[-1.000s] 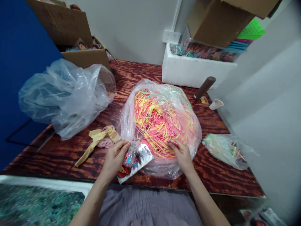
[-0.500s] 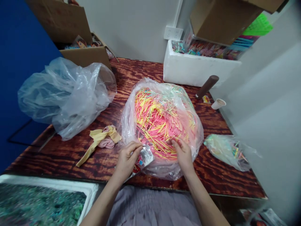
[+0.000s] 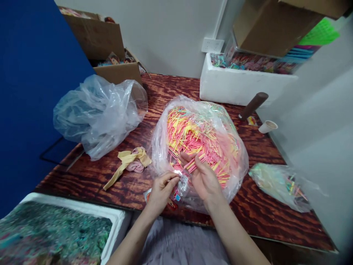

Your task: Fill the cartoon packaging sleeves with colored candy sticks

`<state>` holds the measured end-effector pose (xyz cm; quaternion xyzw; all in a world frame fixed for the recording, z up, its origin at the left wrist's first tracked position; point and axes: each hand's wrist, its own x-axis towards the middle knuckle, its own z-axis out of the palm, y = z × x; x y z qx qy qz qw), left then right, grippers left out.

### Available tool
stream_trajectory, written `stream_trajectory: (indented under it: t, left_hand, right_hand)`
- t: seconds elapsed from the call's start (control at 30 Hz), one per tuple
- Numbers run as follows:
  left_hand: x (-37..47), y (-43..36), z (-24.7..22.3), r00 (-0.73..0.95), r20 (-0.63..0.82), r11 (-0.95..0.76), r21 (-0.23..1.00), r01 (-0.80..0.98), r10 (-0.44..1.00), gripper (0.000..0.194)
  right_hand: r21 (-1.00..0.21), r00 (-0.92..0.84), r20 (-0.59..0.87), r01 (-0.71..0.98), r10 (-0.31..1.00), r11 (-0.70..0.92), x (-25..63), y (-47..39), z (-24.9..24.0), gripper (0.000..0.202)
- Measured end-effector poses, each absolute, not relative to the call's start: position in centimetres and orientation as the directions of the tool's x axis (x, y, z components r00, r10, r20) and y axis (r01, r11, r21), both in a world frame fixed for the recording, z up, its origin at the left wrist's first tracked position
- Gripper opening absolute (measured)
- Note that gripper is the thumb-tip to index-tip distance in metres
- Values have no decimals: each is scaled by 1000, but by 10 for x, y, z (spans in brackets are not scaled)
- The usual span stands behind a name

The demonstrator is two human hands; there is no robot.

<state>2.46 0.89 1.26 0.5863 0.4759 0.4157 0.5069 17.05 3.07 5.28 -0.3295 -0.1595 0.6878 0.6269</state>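
A large clear plastic bag [image 3: 159, 141] stands open on the table, full of thin pink and yellow sticks [image 3: 202, 141]. Near its front edge my left hand [image 3: 162, 189] is closed on the rim of a small printed plastic packet [image 3: 176, 193], pinched between thumb and fingers. My right hand [image 3: 202, 176] is palm up over the front of the big bag, with a small bunch of pink and yellow sticks [image 3: 194, 163] held between thumb and fingers. The bunch is close to the packet's upper end.
An empty-looking clear bag [image 3: 107, 110] and a yellow and pink cloth bundle [image 3: 134, 162] lie left. At right are a small bag of sticks [image 3: 278, 184], a paper cup [image 3: 267, 127] and a brown cylinder [image 3: 253, 106]. Foam boxes [image 3: 242, 86] and a carton [image 3: 118, 73] stand behind.
My right hand has lifted from the heap with a bunch of sticks and turned palm up, moving left toward the packet. My left hand keeps hold of the packet. The camera view has shifted.
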Motion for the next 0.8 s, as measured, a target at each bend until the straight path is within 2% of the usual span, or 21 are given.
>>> stream_trajectory:
  t: [0.2, 0.4, 0.5, 0.63, 0.7, 0.8]
  left_hand:
    - [26, 7, 4, 157, 86, -115, 976, 185, 984, 18]
    - [24, 5, 2, 213, 146, -193, 956, 220, 966, 21]
    - [22, 4, 2, 235, 162, -214, 952, 220, 959, 21]
    - [22, 3, 3, 258, 169, -236, 938, 255, 951, 21]
    - [22, 3, 4, 265, 175, -251, 925, 286, 948, 21]
    - [22, 4, 5, 278, 183, -267, 916, 300, 943, 20]
  right_hand:
    - [-754, 173, -331, -640, 928, -149, 168, 13, 55, 19]
    - [-850, 257, -237, -522, 937, -72, 180, 16, 59, 12]
    - [-928, 226, -162, -367, 960, -70, 188, 20, 61, 10]
    - [-987, 79, -124, -115, 989, -114, 194, 23, 67, 12]
    - [-989, 8, -138, -59, 990, -137, 194, 24, 70, 13]
    - [-981, -45, -173, -77, 984, -177, 190, 26, 70, 15]
